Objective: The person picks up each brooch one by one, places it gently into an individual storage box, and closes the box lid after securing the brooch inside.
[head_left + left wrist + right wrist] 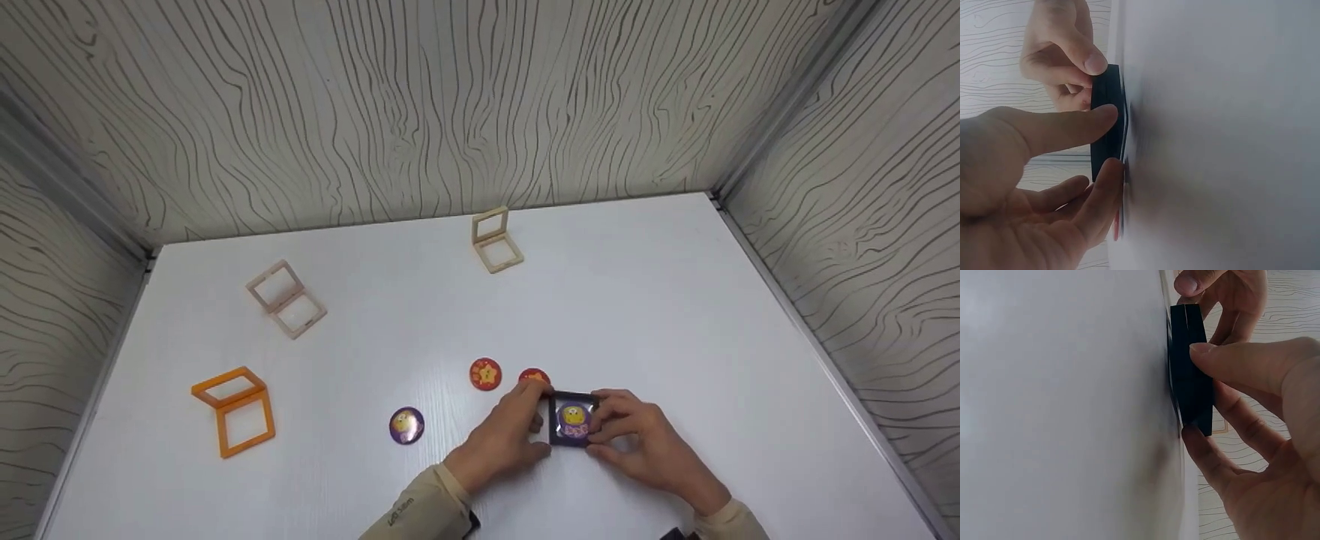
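Note:
A small black square display frame (pixel 557 431) lies on the white table, closed, with a purple badge bearing a yellow figure (pixel 574 418) behind its clear window. My left hand (pixel 506 435) grips the frame's left side between thumb and fingers. On the opposite side my right hand (pixel 637 435) pinches the frame, its fingers partly over the right edge. Both wrist views show the black frame (pixel 1107 135) edge-on, low against the tabletop, with thumbs and fingertips on its sides. A red badge (pixel 534 376) is partly hidden behind the left hand.
Another red star badge (pixel 486 373) and a purple badge (pixel 406 425) lie left of the hands. Open frames stand farther off: orange (pixel 247 446), pale pink (pixel 315 319) and beige (pixel 504 266). Patterned walls (pixel 420 112) border the white table (pixel 637 300).

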The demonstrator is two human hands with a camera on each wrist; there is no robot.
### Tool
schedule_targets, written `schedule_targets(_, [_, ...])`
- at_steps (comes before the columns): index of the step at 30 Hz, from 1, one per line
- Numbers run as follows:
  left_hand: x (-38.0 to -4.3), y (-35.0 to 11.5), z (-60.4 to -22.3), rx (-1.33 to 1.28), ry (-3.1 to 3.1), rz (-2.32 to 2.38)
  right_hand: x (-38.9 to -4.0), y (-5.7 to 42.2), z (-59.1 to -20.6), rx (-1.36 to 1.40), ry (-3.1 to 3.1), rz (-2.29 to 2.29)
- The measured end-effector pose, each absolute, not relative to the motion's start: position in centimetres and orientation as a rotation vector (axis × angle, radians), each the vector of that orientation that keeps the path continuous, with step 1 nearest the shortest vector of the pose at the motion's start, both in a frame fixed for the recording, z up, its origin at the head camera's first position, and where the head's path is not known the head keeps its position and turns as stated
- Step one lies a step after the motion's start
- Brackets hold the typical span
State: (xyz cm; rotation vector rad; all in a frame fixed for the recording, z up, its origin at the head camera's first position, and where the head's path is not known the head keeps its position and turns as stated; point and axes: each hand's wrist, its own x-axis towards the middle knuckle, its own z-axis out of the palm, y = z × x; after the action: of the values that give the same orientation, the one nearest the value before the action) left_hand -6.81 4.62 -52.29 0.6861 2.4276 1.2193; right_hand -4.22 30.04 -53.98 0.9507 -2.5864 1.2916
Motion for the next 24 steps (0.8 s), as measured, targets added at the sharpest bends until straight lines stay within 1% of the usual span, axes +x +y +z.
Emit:
schedule_targets(5, [-7.0, 4.3, -52.0, 0.639, 2.437, 1.226, -5.2, 30.5, -53.9, 0.894, -2.620, 1.264])
schedule_targets(13, [-7.5, 4.0, -51.7, 0.664, 2.481, 1.211, -6.6, 30.4, -52.8, 0.820, -2.568, 1.229])
schedule_targets(16, [-7.7, 4.0, -51.6, 0.669, 2.494, 1.206, -7.6, 31.3, -53.8, 0.771, -2.611, 1.212])
schedule_targets(24, [-7.7, 4.0, -51.7, 0.639, 2.485, 1.204, -8.7, 32.4, -54.0, 0.661, -2.711, 1.167])
